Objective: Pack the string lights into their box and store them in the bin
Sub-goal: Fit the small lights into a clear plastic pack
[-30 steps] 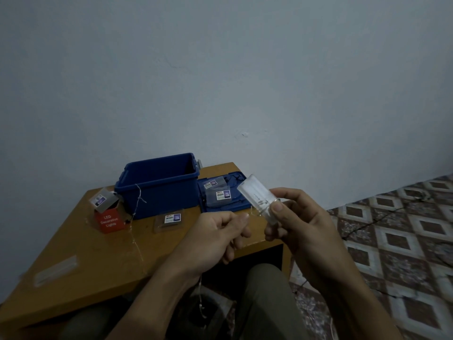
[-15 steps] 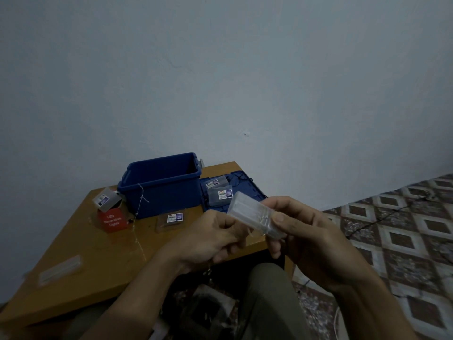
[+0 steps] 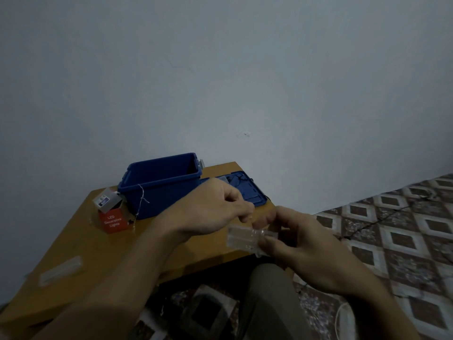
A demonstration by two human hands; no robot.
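**Clear case held above the worktop's near edge, red box and bin waiting behind**

The right hand (image 3: 301, 244) grips a clear plastic case (image 3: 242, 238). Its thumb is pressed on the case's near side and its fingers are curled round the far side. The case lies roughly level, just above the near right edge of the wooden worktop (image 3: 98, 253).

The left hand (image 3: 215, 209) hovers just left of and beyond the case. Its fingers are curled and their tips are drawn together as in a pinch. Whether anything lies between them I cannot tell; it would be too fine to see in this dim light.

The blue bin (image 3: 159, 182) stands open at the far side of the worktop. A thin wire (image 3: 141, 200) of the string lights is draped over its near rim and trails down its front wall. The wire ends on the worktop beside the red box (image 3: 112, 220), which is marked "LED Decorative Lights". That box sits just left of the bin, near its front corner, with its grey flap (image 3: 106, 198) raised.

The blue lid (image 3: 245, 190) lies flat to the right of the bin, partly hidden behind the left hand. A pale strip (image 3: 60, 269) lies on the near left part of the worktop.

One knee in olive trousers (image 3: 267, 303) shows below the hands. Patterned floor tiles (image 3: 392, 229) spread to the right.
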